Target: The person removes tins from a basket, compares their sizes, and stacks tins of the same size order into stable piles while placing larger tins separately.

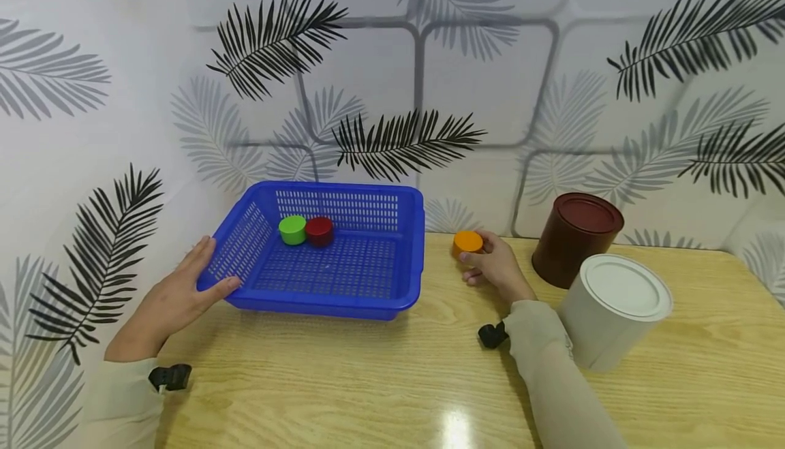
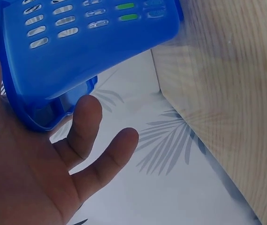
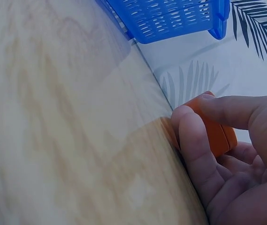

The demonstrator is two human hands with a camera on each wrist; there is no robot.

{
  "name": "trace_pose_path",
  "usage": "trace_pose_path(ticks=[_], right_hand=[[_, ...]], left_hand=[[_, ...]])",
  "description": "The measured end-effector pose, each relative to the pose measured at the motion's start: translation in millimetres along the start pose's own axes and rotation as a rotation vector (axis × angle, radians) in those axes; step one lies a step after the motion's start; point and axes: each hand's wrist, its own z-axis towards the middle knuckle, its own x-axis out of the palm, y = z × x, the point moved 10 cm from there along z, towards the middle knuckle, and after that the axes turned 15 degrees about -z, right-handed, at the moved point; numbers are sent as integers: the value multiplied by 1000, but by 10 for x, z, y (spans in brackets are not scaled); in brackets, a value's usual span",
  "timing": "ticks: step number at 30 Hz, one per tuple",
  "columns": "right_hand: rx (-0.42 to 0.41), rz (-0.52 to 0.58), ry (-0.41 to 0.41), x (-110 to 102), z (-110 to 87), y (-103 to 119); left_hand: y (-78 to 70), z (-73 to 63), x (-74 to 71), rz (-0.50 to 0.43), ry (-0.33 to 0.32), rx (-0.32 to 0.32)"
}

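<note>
My right hand (image 1: 495,266) pinches a small orange round container (image 1: 468,243) between thumb and fingers, low over the table near the wall. In the right wrist view the orange container (image 3: 213,129) shows between the thumb and fingers, partly covered by them. My left hand (image 1: 178,296) rests against the left end of a blue plastic basket (image 1: 343,307), its thumb over the front rim corner. The left wrist view shows two of its fingers (image 2: 102,159) extended below the basket rim. Inside the basket, a green round container (image 1: 292,229) and a dark red one (image 1: 319,231) sit side by side.
Right of my right hand stand a dark brown lidded can (image 1: 570,244) and, closer to me, a white lidded can (image 1: 613,319) beside my right forearm. A leaf-patterned wall (image 1: 478,95) borders the wooden table (image 1: 343,381) at the back and left.
</note>
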Motion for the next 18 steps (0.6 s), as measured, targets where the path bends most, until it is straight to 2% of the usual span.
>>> trace_pose_path(ticks=[9,13,18], right_hand=[[-19,9,17,-41,-61,125],[-62,36,-19,-104,-111,312],[-142,126,-57,-114,-181,608]], left_hand=[[-54,-35,-9,-22,0,9],[-61,-34,-19,-22,-7,10],[-60,-37,-8,-24,-6,6]])
